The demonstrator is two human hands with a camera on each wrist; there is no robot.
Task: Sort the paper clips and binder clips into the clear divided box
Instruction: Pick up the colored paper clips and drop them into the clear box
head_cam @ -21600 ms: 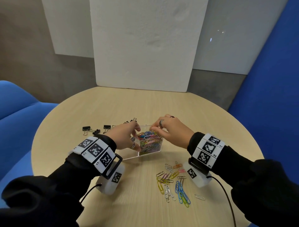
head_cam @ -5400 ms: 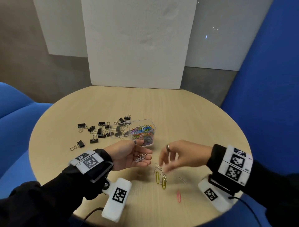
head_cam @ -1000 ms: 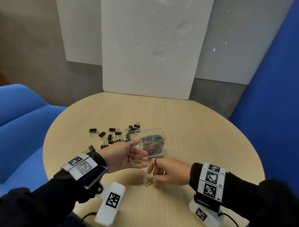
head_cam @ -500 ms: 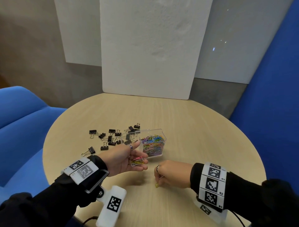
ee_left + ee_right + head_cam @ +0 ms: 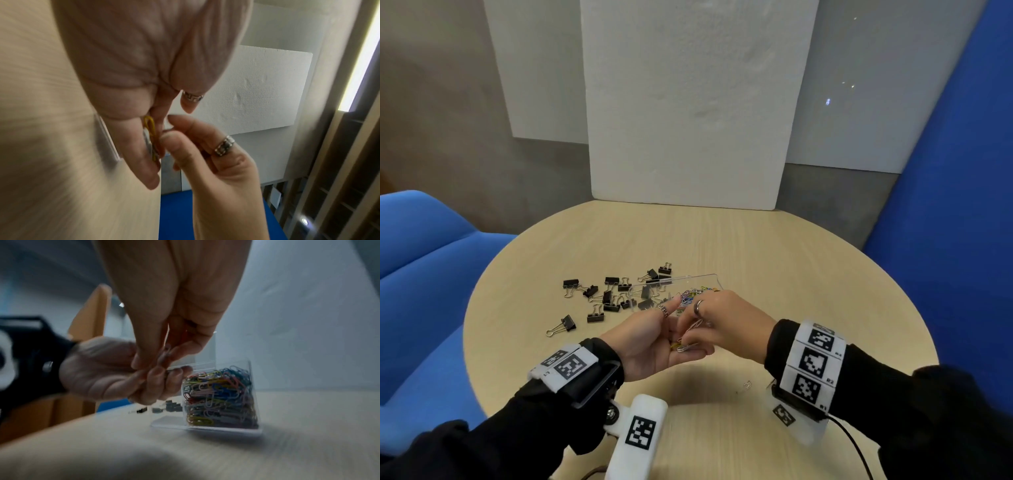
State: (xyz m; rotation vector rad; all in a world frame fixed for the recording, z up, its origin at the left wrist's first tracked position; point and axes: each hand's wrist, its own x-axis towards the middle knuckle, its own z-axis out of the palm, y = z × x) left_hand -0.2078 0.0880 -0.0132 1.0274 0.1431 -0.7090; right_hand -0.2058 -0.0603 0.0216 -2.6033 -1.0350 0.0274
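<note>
My left hand (image 5: 667, 346) is held palm up over the table, lightly cupped, with a few paper clips (image 5: 149, 128) lying on its fingers. My right hand (image 5: 690, 337) hovers over that palm, its thumb and forefinger pinching a paper clip (image 5: 691, 328). Just behind the hands stands the clear divided box (image 5: 688, 277). Its right compartment is packed with coloured paper clips (image 5: 222, 395). Black binder clips (image 5: 595, 317) lie scattered on the table left of the box, and some dark ones show through its left compartment. The hands hide the box's front.
One silver paper clip (image 5: 747, 384) lies on the round wooden table (image 5: 808, 291) near my right wrist. A white foam board (image 5: 688, 120) leans at the table's far edge. Blue seating (image 5: 421, 274) stands left and a blue panel (image 5: 962, 205) right.
My right hand has lifted off the table and moved up and left onto my left palm, bringing a paper clip. The left hand has stayed palm up.
</note>
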